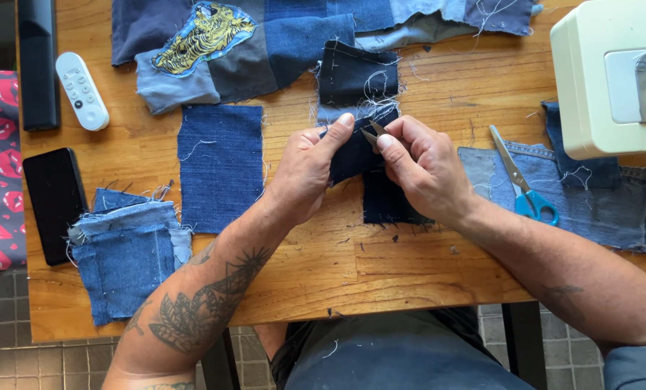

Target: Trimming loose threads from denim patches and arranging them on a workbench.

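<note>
Left hand (305, 173) pinched shut on a dark denim patch (352, 155), thumb along its upper edge, keeping the cloth taut and lifted off the wooden surface (381, 267). Right hand (424, 170) closed around small thread snips (372, 131), blades meeting the patch edge just beside the left thumb tip, likely for trimming loose threads. Directly beyond both hands, another frayed dark square (355, 72) and a patchwork panel (243, 43). Left of the left hand, a blue denim rectangle (220, 166), a folded stack (124, 256), a phone (54, 202) and a remote (82, 90). Right of the right hand, blue-handled scissors (521, 180) on jeans scraps (590, 206), near a sewing machine (612, 72). Nothing between the hands.
</note>
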